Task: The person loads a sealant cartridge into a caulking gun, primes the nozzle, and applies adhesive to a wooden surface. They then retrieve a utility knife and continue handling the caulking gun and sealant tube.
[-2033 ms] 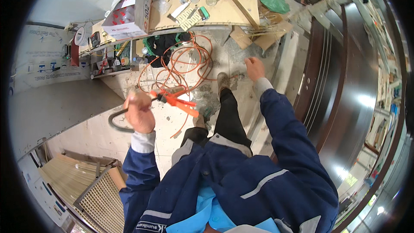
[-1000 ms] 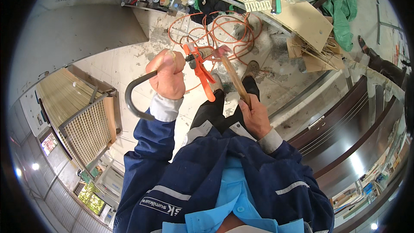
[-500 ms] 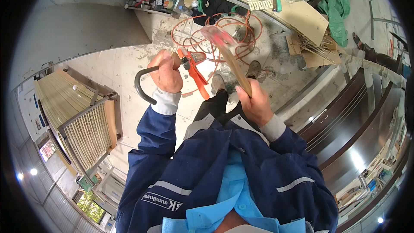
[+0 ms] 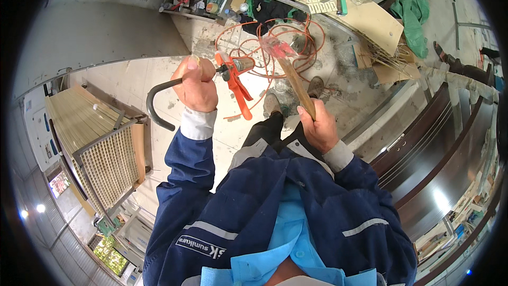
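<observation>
My left hand [image 4: 196, 86] is closed round the dark rod of a caulking gun. The rod's hooked end [image 4: 152, 107] curves out to the left of my fist. On the other side, the caulking gun's orange handle and trigger [image 4: 237, 87] hang toward the floor, and its barrel [image 4: 244, 64] points away to the right. My right hand [image 4: 320, 127] grips a wooden-handled tool [image 4: 297, 86], held up at a slant. The tool's broad head [image 4: 279, 47] looks red and partly clear, and its exact kind is unclear.
Orange hose [image 4: 312, 47] lies coiled on the floor ahead, near my shoes [image 4: 316, 87]. A workbench [image 4: 378, 29] with bottles stands beyond. Slatted panels [image 4: 108, 164] lean at the left. Dark brown panels [image 4: 423, 140] are on the right, and a large grey sheet [image 4: 116, 37] is at the far left.
My left hand and the caulking gun have shifted a little to the left, the hooked end moving furthest. My right hand and its tool have moved slightly right.
</observation>
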